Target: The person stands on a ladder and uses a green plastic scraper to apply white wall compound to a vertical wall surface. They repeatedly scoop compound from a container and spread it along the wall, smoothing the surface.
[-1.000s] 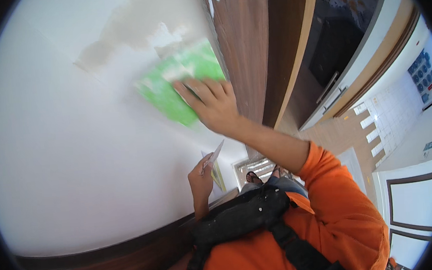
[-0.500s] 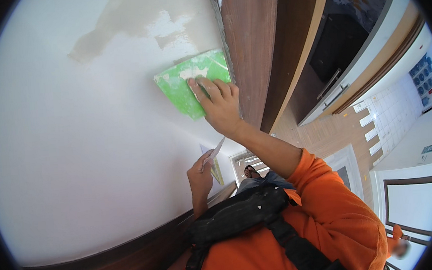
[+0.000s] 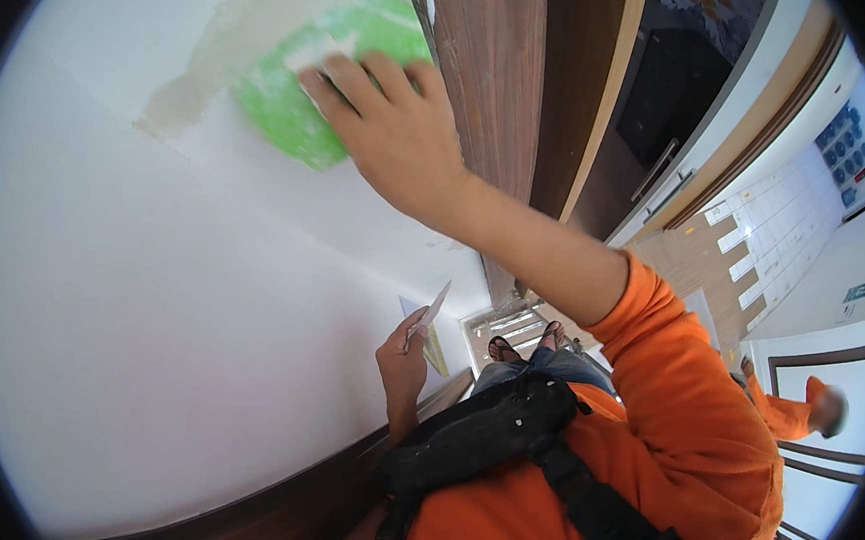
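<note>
My right hand [image 3: 387,128] has its fingers pressed on a green flat spreader [image 3: 291,117], smeared with pale compound and held against the white wall [image 3: 124,302] near the wooden frame [image 3: 498,65]. A patchy beige area [image 3: 180,97] shows around it; the spreader is slightly blurred. Lower down, my left hand [image 3: 403,367] is closed on a thin pale blade [image 3: 435,302], with a yellow-edged flat piece behind it, close to the wall.
Dark wood trim [image 3: 170,534] crosses the lower left. My sandalled feet [image 3: 526,342] are below. An opening with a dark interior [image 3: 670,83] is at upper right, wood and white-tile floor [image 3: 771,226] beyond. Another person in orange [image 3: 793,410] is at lower right.
My right hand and the green spreader have moved up and leftward along the wall. My left hand stays nearly still. The other person in orange has come further into view.
</note>
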`<state>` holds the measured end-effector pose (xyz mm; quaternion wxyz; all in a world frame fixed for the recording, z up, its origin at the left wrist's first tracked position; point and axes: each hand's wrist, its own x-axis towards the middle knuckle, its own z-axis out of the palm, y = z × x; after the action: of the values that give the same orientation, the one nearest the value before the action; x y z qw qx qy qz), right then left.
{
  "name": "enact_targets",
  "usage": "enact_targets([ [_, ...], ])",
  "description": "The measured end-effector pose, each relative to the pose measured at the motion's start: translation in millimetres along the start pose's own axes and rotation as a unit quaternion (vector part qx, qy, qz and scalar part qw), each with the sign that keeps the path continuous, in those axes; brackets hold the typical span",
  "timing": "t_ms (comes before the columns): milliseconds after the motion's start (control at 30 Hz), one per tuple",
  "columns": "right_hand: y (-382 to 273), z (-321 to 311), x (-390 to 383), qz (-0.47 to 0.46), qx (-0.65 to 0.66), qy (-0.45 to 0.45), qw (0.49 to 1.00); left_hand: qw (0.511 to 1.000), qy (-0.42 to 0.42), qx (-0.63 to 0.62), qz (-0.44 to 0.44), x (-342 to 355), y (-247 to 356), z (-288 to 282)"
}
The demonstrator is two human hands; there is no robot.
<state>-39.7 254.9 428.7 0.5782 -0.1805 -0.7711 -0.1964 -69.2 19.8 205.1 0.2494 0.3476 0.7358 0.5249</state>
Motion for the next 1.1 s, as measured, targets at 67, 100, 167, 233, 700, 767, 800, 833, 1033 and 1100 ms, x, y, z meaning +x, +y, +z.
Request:
enact_targets([
  [67,-3,2,-45,0.011,-0.004,-0.061,0.998,1.000,-0.009,-0.014,-0.002,1,-2,3],
  [100,-6,3,-68,0.018,0.000,-0.092,0.996,1.000,-0.010,-0.013,-0.001,3,-2,3],
  [167,-13,1,-113,0.031,0.011,-0.140,0.990,1.000,-0.015,-0.008,0.001,2,-4,3],
  [233,-18,-5,-136,0.041,0.023,-0.172,0.984,1.000,-0.016,-0.014,0.002,2,-3,3],
  [700,-1,15,-85,0.023,-0.016,-0.075,0.997,1.000,-0.029,0.000,-0.002,1,0,5],
  [767,-5,22,-135,0.033,-0.009,-0.134,0.990,0.999,-0.030,-0.009,-0.019,1,-7,4],
  [800,-8,26,-157,0.034,-0.008,-0.161,0.986,0.999,-0.041,0.005,-0.021,3,-8,4],
  [833,-9,28,-178,0.036,-0.005,-0.182,0.983,0.998,-0.055,0.021,-0.025,5,-8,3],
  [1033,-30,13,-246,0.052,0.053,-0.251,0.965,0.971,-0.167,0.152,-0.073,-4,-32,-2],
  [1100,-32,0,-236,0.053,0.088,-0.218,0.970,0.968,-0.182,0.165,-0.061,-1,-37,-1],
])
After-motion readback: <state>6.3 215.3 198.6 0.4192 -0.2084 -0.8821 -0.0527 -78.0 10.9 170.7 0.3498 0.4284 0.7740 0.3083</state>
